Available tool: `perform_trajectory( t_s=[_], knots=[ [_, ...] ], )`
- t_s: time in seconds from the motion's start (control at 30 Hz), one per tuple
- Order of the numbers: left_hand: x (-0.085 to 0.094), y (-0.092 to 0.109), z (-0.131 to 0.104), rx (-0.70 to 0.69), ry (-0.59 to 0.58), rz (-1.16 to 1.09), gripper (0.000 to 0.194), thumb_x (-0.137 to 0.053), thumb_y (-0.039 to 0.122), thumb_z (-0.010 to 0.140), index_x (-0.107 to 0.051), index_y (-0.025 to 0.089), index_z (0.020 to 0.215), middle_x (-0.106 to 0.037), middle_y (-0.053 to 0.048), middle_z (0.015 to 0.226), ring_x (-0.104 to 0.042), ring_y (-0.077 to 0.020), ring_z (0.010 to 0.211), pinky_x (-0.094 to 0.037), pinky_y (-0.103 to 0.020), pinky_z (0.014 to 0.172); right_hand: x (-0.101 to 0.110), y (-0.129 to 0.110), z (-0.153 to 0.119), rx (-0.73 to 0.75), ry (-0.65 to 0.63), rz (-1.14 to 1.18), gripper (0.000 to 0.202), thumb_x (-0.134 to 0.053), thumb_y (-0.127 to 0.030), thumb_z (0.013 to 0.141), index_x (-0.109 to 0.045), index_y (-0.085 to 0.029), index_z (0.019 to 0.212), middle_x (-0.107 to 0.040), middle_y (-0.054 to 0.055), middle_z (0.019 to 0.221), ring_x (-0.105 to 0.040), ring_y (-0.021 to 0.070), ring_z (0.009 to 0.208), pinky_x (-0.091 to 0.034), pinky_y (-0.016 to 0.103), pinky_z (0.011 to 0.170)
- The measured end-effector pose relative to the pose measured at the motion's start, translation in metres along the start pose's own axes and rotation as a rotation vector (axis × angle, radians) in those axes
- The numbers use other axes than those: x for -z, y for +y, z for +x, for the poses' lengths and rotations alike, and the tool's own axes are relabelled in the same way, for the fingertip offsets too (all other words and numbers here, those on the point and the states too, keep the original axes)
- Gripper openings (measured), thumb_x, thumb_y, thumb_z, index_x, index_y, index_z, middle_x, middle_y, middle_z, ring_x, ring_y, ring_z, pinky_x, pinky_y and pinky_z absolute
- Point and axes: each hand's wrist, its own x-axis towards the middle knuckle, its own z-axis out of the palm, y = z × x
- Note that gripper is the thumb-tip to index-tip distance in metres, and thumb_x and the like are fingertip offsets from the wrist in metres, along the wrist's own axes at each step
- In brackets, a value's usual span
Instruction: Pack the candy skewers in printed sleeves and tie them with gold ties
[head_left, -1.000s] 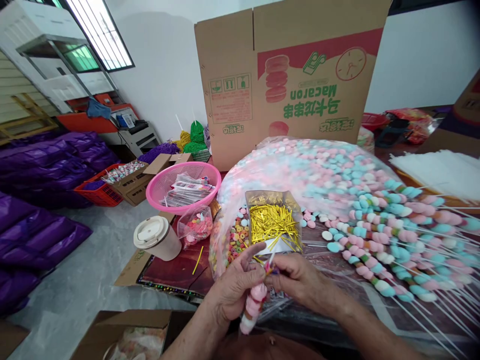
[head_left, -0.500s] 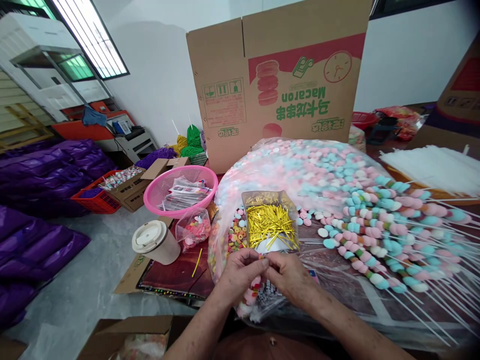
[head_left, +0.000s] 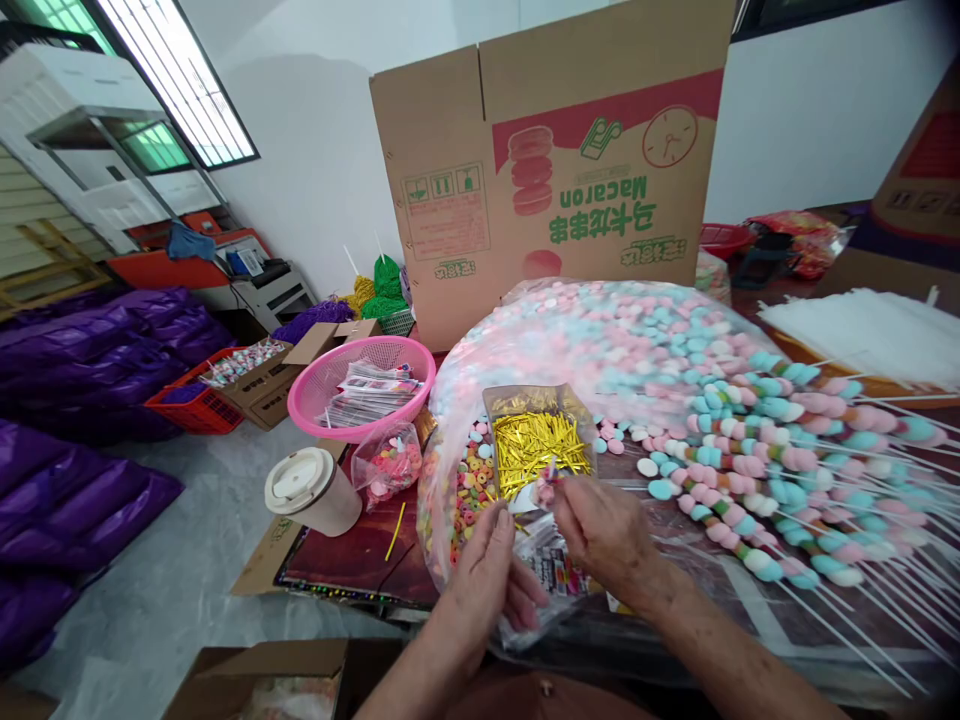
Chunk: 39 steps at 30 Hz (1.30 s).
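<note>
Pinched in my right hand (head_left: 611, 530) is a wrapped candy (head_left: 545, 491), pinkish inside clear film; its lower part is hidden by the fingers. My left hand (head_left: 487, 575) is to the left of it, fingers apart and holding nothing. Clear printed plastic bags (head_left: 559, 572) lie beneath and between both hands. Just beyond them sits an opened pack of gold twist ties (head_left: 540, 450). Ring-shaped candies (head_left: 474, 485) in many colours fill a clear bag to the left of that pack.
Candy skewers (head_left: 780, 480) are piled at right, near white sticks (head_left: 870, 335). A large clear bag of pastel candies (head_left: 600, 340) stands before a cardboard box (head_left: 442, 130). At left are a pink basket (head_left: 304, 395), a lidded cup (head_left: 315, 495) and a small candy bag (head_left: 390, 465).
My hands have come apart. The right one has lifted the wrapped candy up and to the right, while the left has let go and opened.
</note>
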Motion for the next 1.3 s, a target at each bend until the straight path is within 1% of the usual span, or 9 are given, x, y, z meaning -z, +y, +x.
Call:
perform_trajectory(
  t_s=[0.07,0.17,0.3,0.43,0.57,0.83,0.97,1.13,1.3],
  knots=[
    [0.002,0.013,-0.002,0.158,-0.149,-0.222,0.071,-0.034,0.069,0.077,-0.035,0.02,0.128,-0.066,-0.004,0.071,-0.059,-0.0181,0.053,-0.045,-0.032,0.058,0.0,-0.012,-0.004,0.025,-0.063,0.15,0.024,-0.036,-0.014,0.085,-0.051,-0.017,0.067,-0.053,0.002,0.057,-0.047,0.0137,0.053,-0.03,0.026,0.052],
    [0.014,0.029,-0.003,-0.007,-0.264,-0.448,0.074,-0.022,0.073,0.076,-0.047,0.018,0.12,-0.067,-0.005,0.065,-0.063,-0.0207,0.059,-0.046,-0.038,0.069,-0.002,-0.026,-0.01,-0.267,-0.275,0.528,0.023,-0.037,-0.018,0.081,-0.047,-0.019,0.061,-0.051,-0.001,0.055,-0.045,0.0115,0.05,-0.03,0.023,0.048],
    [0.024,0.026,-0.004,0.106,-0.47,-0.059,0.077,-0.022,0.071,0.078,-0.066,0.01,0.097,-0.065,-0.007,0.053,-0.062,-0.0226,0.056,-0.045,-0.039,0.07,0.0,-0.031,-0.007,-0.85,-0.32,0.913,0.023,-0.044,-0.027,0.077,-0.04,-0.021,0.055,-0.036,-0.006,0.045,-0.036,0.0098,0.046,-0.029,0.021,0.045],
    [0.017,0.023,-0.003,-0.033,-0.359,-0.225,0.086,-0.019,0.079,0.071,-0.066,0.013,0.097,-0.069,-0.008,0.07,-0.063,-0.022,0.068,-0.043,-0.037,0.076,0.002,-0.039,-0.002,-0.913,-0.382,1.103,0.021,-0.051,-0.029,0.067,-0.041,-0.02,0.052,-0.037,-0.006,0.048,-0.032,0.0082,0.047,-0.025,0.021,0.044],
    [0.017,0.024,-0.006,-0.039,-0.312,-0.274,0.081,-0.021,0.077,0.073,-0.068,0.011,0.071,-0.063,-0.009,0.052,-0.06,-0.0207,0.049,-0.045,-0.038,0.066,0.003,-0.036,0.004,-1.276,-0.401,1.347,0.019,-0.051,-0.035,0.064,-0.038,-0.022,0.056,-0.023,-0.012,0.038,-0.011,0.0048,0.032,-0.01,0.021,0.034],
    [0.0,-0.002,-0.002,0.13,-0.147,-0.025,0.051,-0.054,0.057,0.074,-0.068,0.011,0.091,-0.068,-0.01,0.077,-0.061,-0.0191,0.071,-0.042,-0.028,0.065,0.011,-0.04,0.001,-0.746,-0.263,0.892,0.021,-0.046,-0.033,0.075,-0.049,-0.019,0.059,-0.05,-0.002,0.057,-0.043,0.0119,0.055,-0.032,0.023,0.052],
    [-0.012,-0.004,-0.001,0.061,-0.079,-0.162,0.034,-0.07,0.041,0.065,-0.069,0.01,0.078,-0.066,-0.007,0.07,-0.059,-0.0156,0.067,-0.042,-0.025,0.065,0.003,-0.042,-0.004,-0.942,-0.337,0.998,0.02,-0.049,-0.034,0.07,-0.045,-0.02,0.056,-0.045,-0.005,0.049,-0.037,0.0092,0.045,-0.028,0.022,0.045],
    [-0.016,0.007,0.012,-0.115,0.146,-0.357,0.029,-0.077,0.032,0.055,-0.065,0.013,0.072,-0.065,-0.003,0.065,-0.06,-0.0152,0.065,-0.044,-0.026,0.066,0.003,-0.041,-0.007,-1.221,-0.766,1.325,0.036,-0.039,-0.05,0.078,-0.04,-0.022,0.054,-0.032,-0.009,0.033,-0.016,0.0064,0.027,-0.014,0.022,0.032],
    [-0.021,0.003,0.019,-0.158,0.005,-0.13,0.024,-0.069,0.037,0.065,-0.06,0.015,0.07,-0.053,0.003,0.048,-0.05,-0.0105,0.05,-0.041,-0.024,0.058,0.015,-0.026,-0.01,-0.986,-0.228,1.085,0.034,-0.048,-0.052,0.078,-0.053,-0.018,0.074,-0.058,0.0,0.07,-0.051,0.0121,0.065,-0.04,0.022,0.055]
  ],
)
